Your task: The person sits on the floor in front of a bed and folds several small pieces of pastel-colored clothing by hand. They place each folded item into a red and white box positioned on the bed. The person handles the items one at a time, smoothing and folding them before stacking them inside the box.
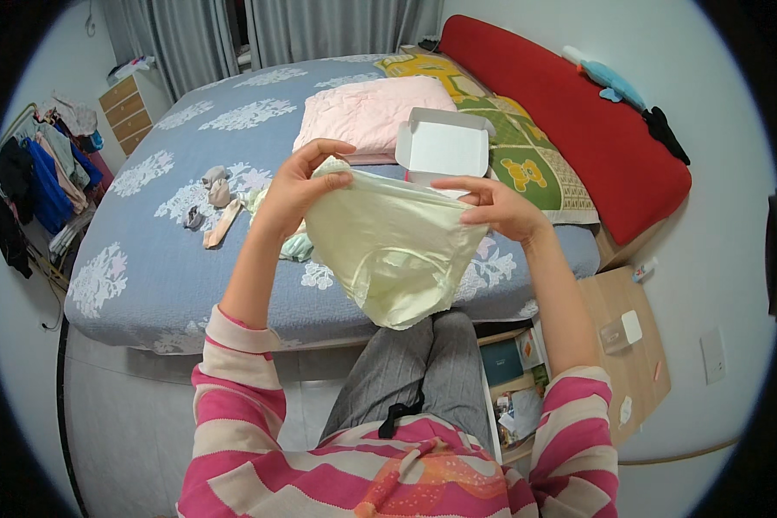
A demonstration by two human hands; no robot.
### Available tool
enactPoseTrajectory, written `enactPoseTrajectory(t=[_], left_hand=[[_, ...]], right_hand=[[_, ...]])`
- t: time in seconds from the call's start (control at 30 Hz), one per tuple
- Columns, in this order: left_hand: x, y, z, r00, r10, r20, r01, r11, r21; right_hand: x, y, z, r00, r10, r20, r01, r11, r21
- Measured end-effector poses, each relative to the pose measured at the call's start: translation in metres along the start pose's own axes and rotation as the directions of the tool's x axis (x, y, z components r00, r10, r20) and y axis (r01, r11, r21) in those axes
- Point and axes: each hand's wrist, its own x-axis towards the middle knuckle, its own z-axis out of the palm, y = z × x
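Observation:
A pair of pale yellow-green underpants [388,229] hangs in the air before me, its waistband stretched between my two hands. My left hand [302,186] pinches the left end of the waistband between thumb and fingers. At the other end, my right hand [505,207] grips the waistband, fingers pointing left. The leg openings hang lowest, above my lap. Just behind the underpants, an open white box [445,145] stands on the bed, its lower part hidden. Several small socks and crumpled garments [220,192] lie left of my left hand, partly covered by my forearm.
The bed [181,268] has a blue flowered cover. On it are a folded pink quilt [363,108] and a green-yellow pillow [531,164] beside the red headboard [561,121]. An open drawer [509,406] and wooden nightstand [622,302] are at right. A clothes rack [39,173] stands left.

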Motion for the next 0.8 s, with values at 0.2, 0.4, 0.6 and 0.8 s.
enactPoseTrajectory(t=[0.2,0.4,0.6,0.8], left_hand=[[-0.001,0.004,-0.011,0.999,-0.02,-0.034,0.021,1.0,0.021],[-0.002,0.005,-0.011,1.0,-0.026,-0.01,0.026,0.999,0.033],[-0.001,0.008,-0.001,0.999,0.0,0.038,-0.003,0.997,0.076],[-0.009,0.006,-0.016,0.956,-0.235,0.176,0.181,0.944,0.277]], right_hand=[[-0.005,0.001,-0.019,0.986,0.169,-0.009,-0.165,0.948,-0.272],[0.004,-0.001,-0.006,0.971,0.236,0.033,-0.21,0.913,-0.349],[0.023,0.019,0.001,0.964,0.173,0.199,-0.15,0.98,-0.129],[0.038,0.002,0.006,0.961,-0.237,0.14,0.149,0.877,0.457]])
